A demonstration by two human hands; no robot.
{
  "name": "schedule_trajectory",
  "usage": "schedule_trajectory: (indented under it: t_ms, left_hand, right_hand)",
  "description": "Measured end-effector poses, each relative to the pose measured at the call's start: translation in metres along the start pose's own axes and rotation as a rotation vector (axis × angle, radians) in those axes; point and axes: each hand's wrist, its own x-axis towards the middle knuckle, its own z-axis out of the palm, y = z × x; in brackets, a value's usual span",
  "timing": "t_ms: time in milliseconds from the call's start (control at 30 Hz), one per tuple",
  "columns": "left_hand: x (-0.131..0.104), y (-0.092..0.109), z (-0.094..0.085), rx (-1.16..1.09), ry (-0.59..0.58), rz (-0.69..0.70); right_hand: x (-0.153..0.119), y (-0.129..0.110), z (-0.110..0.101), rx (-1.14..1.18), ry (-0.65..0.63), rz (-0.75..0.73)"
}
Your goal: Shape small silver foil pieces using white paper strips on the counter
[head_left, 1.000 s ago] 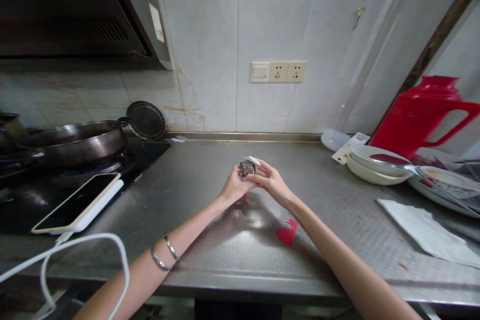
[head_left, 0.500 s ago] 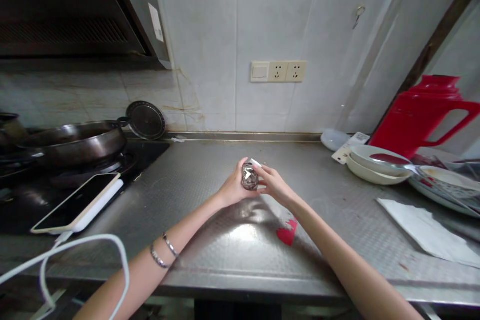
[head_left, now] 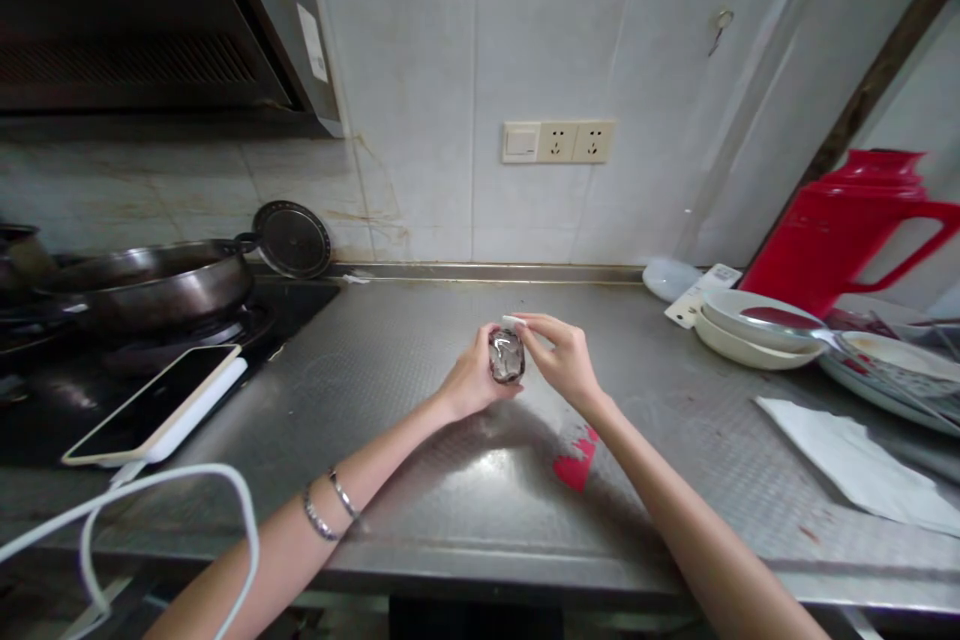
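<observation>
A small smoky, faceted glass (head_left: 507, 357) is held above the steel counter, its clear, shiny end facing me. Around its left side and underneath curl the fingers of my left hand (head_left: 474, 378). My right hand (head_left: 561, 358) pinches a small white piece (head_left: 513, 322) between thumb and fingertips at the glass's upper edge. What this white piece is made of is too small to tell. The other fingers of my right hand are bent beside the glass, and parts of both hands' fingers are hidden behind it.
On the left, a metal pan (head_left: 161, 285) sits on the black stove, near a phone (head_left: 157, 405) with a white cable. To the right are stacked bowls (head_left: 750, 345), a red thermos jug (head_left: 832, 230) and a white paper sheet (head_left: 855, 460). The steel counter (head_left: 405, 320) has a red patch.
My right hand has drawn slightly right and up, its fingers now pinching the white piece at the top edge. The glass has shifted slightly right and turned in my left hand.
</observation>
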Motion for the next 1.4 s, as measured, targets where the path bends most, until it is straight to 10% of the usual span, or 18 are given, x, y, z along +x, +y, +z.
schedule_trajectory:
  t_ms: [767,1033,1400]
  left_hand:
    - [0.004,0.008,0.0,-0.156,0.058,-0.222]
    - [0.002,0.005,0.006,-0.066,0.108,-0.22]
    - [0.0,0.001,0.009,-0.068,0.122,-0.145]
  right_hand:
    - [-0.007,-0.011,-0.004,0.011,-0.22,-0.197]
    - [-0.003,-0.004,-0.003,-0.03,0.077,-0.008]
    - [-0.013,-0.006,0.01,-0.079,-0.252,-0.307]
